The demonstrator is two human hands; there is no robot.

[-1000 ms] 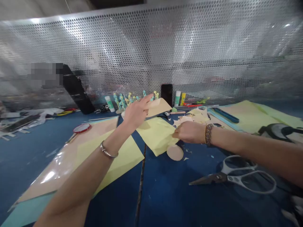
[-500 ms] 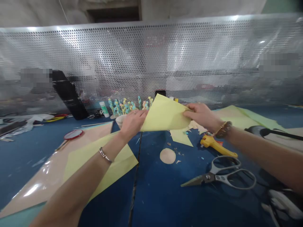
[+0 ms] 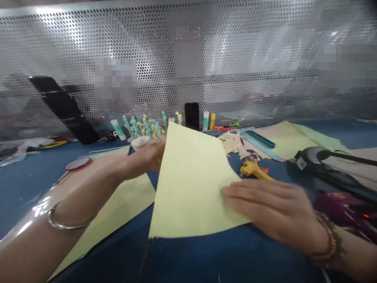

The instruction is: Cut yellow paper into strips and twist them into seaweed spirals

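Observation:
A pale yellow paper sheet [image 3: 194, 184] is held up over the middle of the blue table, its right side curving inward. My left hand [image 3: 154, 155] grips its left edge from behind, with the fingertips hidden by the paper. Across the lower right corner lie the straight fingers of my right hand [image 3: 273, 208], slightly blurred, closed on the sheet with the thumb out of sight underneath. Another yellow sheet [image 3: 126, 208] rests under my left forearm. Beyond my right hand is a yellow-handled tool [image 3: 255, 169].
Behind my left hand are a small white bowl [image 3: 140, 142] and twisted blue and yellow stems [image 3: 150, 125]. A black phone [image 3: 192, 116] and glue sticks [image 3: 205, 120] stand by the perforated metal screen [image 3: 188, 59]. Paper scraps [image 3: 231, 141] and a dark red device [image 3: 343, 208] are at right.
The yellow sheet has come nearer and turned to face me more fully. My right hand has moved down along it to the lower corner. The scissors and round paper piece are now out of sight.

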